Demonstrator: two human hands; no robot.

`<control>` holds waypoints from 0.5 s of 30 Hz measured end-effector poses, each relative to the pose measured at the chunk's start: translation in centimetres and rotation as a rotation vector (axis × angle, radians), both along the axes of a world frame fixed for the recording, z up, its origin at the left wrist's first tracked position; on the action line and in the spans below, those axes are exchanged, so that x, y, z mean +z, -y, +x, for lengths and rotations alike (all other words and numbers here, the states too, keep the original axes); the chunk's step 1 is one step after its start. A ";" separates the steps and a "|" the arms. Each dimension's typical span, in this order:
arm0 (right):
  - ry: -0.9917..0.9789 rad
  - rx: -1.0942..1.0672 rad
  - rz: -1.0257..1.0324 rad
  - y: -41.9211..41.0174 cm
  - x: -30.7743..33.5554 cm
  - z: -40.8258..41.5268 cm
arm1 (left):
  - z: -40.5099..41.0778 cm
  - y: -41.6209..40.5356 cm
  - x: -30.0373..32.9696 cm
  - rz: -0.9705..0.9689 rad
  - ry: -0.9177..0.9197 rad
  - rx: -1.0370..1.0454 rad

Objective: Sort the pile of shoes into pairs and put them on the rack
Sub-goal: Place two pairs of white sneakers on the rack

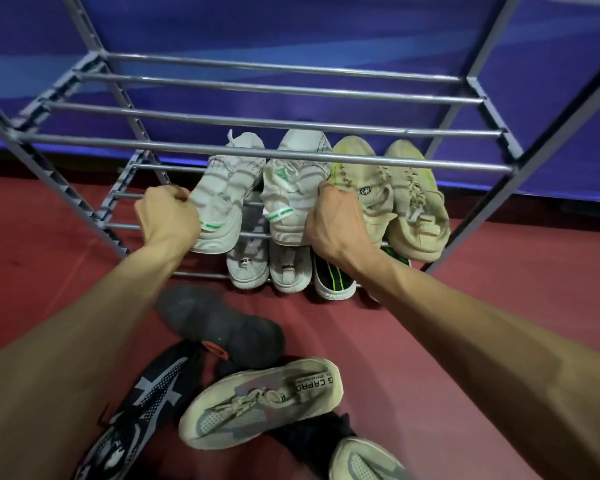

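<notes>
Nearest the camera: two bare forearms reach forward from the bottom corners, and between them a loose pile of shoes (229, 386) lies on the red floor (465, 306).
Pile contents: a dark grey shoe (219, 323) sole up; a black shoe with white pattern (142, 407); a beige and grey knit sneaker (260, 403) on its side; a second beige and grey sneaker (364, 462) cut off by the bottom edge; something black under them that I cannot make out.
Rack: a grey metal bar rack (257, 119) stands against a blue wall (291, 26); its upper shelf in view holds nothing.
Left hand: the left hand (167, 220) has its fingers curled around the left white sneaker with green trim (222, 199), at its outer side.
Right hand: the right hand (333, 226) grips the matching right white sneaker (295, 188) near its heel side.
Where the white pair is: toes pointing to the wall, heels toward the camera, on the middle shelf, beside a pale yellow pair (388, 195) to the right.
Lowest shelf: a light grey pair (267, 265) and a black shoe with a green stripe (333, 278); its partner is hidden behind the right arm.
Progress: roughly halfway by my judgement; three pairs look shelved, a fourth is being seated, and at least four shoes remain to match.
</notes>
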State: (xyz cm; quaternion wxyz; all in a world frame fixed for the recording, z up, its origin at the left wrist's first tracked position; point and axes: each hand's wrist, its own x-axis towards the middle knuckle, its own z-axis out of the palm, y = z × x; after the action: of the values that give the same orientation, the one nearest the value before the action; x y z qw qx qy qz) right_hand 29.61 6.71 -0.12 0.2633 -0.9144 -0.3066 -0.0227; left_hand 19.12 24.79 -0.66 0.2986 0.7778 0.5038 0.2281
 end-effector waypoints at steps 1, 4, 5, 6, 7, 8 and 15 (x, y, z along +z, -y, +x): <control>-0.024 -0.003 -0.011 0.0 0.1 0.1 | -0.2 0.2 0.1 0.002 -0.004 0.002; -0.077 -0.014 -0.057 -0.7 0.0 0.7 | -0.5 1.1 0.5 0.031 -0.015 -0.016; -0.093 -0.017 -0.075 -1.1 -0.1 0.6 | -0.5 1.5 0.6 0.044 -0.016 -0.017; -0.103 -0.019 -0.090 -1.4 -0.2 0.5 | -0.4 1.8 0.6 0.053 -0.022 -0.012; -0.115 -0.021 -0.099 -1.6 -0.4 0.2 | -0.2 2.0 0.5 0.061 -0.028 -0.003; -0.122 -0.023 -0.098 -1.8 -0.5 -0.1 | 0.0 2.2 0.4 0.066 -0.033 0.004; -0.017 -0.215 0.016 -1.0 1.1 0.2 | 1.8 3.0 0.6 0.076 0.014 0.012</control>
State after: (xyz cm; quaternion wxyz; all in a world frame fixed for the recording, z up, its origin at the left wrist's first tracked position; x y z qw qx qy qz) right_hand 29.79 7.70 0.97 0.2693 -0.9400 -0.2044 -0.0454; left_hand 20.96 21.79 -0.07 0.2707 0.7840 0.4974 0.2543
